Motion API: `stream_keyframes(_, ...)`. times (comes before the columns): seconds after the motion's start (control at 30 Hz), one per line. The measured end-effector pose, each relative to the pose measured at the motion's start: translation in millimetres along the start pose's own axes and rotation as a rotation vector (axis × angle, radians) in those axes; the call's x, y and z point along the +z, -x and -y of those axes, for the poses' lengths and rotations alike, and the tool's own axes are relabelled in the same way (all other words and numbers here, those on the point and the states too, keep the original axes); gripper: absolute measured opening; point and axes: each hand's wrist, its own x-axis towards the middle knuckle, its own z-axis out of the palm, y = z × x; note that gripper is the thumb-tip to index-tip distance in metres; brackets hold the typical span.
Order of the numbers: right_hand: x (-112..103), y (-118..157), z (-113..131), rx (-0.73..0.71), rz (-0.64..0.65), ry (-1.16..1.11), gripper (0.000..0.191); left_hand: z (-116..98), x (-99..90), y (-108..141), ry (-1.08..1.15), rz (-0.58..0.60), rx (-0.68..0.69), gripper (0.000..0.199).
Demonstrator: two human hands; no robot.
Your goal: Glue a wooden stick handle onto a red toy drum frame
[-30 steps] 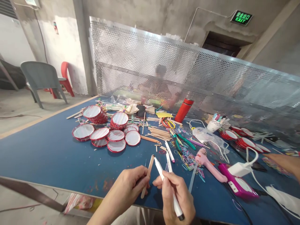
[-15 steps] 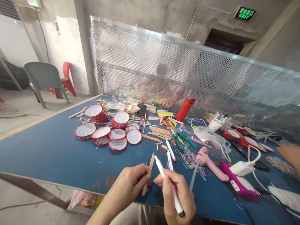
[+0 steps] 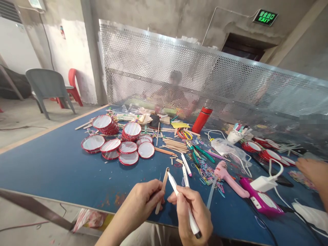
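My left hand [image 3: 150, 198] is closed on a flat wooden craft stick [image 3: 164, 184], which it holds tilted up above the table's front edge. In my right hand [image 3: 193, 212] is a white marker pen [image 3: 175, 184] with a black end. The marker's tip meets the upper end of the stick, where a dark mark shows. Just beyond my hands lie two more white markers [image 3: 186, 164], one of them with a pink end. Past them sits a pile of craft sticks [image 3: 175, 145].
Red-rimmed clear discs [image 3: 128, 158] lie stacked at the left. Pliers [image 3: 205, 154], colourful rubber bands [image 3: 207, 172], a pink glue gun [image 3: 230, 179] and a purple power strip [image 3: 263, 201] are to the right. A red bottle [image 3: 202, 119] stands behind. Another person's hand [image 3: 312, 169] reaches in at the right edge.
The marker tip has shifted slightly left at the stick's end. The other person's hand has come further into view from the right. My left hand stays almost still.
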Motion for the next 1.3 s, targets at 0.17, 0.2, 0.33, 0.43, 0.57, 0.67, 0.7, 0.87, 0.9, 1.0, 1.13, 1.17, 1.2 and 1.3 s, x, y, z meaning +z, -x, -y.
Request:
stream_keyframes(0.17, 0.3, 2.2, -0.1, 0.025, -0.047, 0.011, 0.014, -1.3, -1.4, 0.6, -0.013, 0.01, -0.003, 0.029)
stream_keyframes(0.2, 0.3, 2.1, 0.0, 0.021, -0.051, 0.014, 0.014, -1.2, -1.5, 0.8, -0.014, 0.012, -0.004, 0.029)
stream_keyframes(0.33, 0.4, 0.5, 0.8, 0.014, -0.034, 0.021, 0.014, 0.3, -1.0, 0.6, 0.001, 0.008, 0.002, 0.03)
stream_keyframes(0.43, 0.5, -0.2, 1.2, 0.006, -0.048, 0.031, 0.014, 1.5, -0.5, 0.1, 0.005, 0.008, 0.009, 0.03)
stream_keyframes(0.57, 0.5, 0.3, 0.7, 0.013, -0.058, 0.015, 0.016, 1.5, -0.1, 0.9, 0.001, 0.009, 0.001, 0.029)
stream_keyframes(0.67, 0.7, 0.7, 0.4, 0.028, -0.059, 0.005, 0.015, 0.7, 0.1, 2.0, -0.002, 0.008, -0.004, 0.029)
stream_keyframes(0.7, 0.8, 0.7, 0.5, 0.03, -0.061, 0.005, 0.015, 0.4, 0.1, 2.1, -0.003, 0.006, -0.006, 0.029)
stream_keyframes(0.87, 2.1, -0.5, 2.8, 0.03, -0.086, 0.006, 0.013, 0.8, -0.2, 1.2, 0.0, 0.007, -0.013, 0.029)
stream_keyframes(0.9, 2.4, -0.9, 3.3, 0.025, -0.094, 0.01, 0.013, 1.0, -0.3, 1.0, 0.002, 0.007, -0.012, 0.029)
stream_keyframes(1.0, 3.2, -1.6, 3.8, 0.013, -0.104, 0.022, 0.013, 1.4, -0.5, 0.8, -0.003, 0.008, -0.011, 0.029)
stream_keyframes(1.13, 3.5, -0.2, 1.6, 0.015, -0.099, 0.035, 0.014, 0.4, -0.4, 1.3, 0.001, 0.015, -0.009, 0.03)
stream_keyframes(1.17, 3.4, 0.3, 1.1, 0.019, -0.094, 0.036, 0.014, -0.1, -0.4, 1.3, 0.002, 0.014, -0.007, 0.031)
stream_keyframes(1.2, 3.2, 0.8, 0.7, 0.022, -0.089, 0.038, 0.014, -0.5, -0.4, 1.3, 0.003, 0.013, -0.005, 0.031)
stream_keyframes(1.3, 2.7, 1.3, 1.4, 0.019, -0.075, 0.045, 0.014, -1.6, -0.8, 1.2, 0.003, 0.009, -0.006, 0.031)
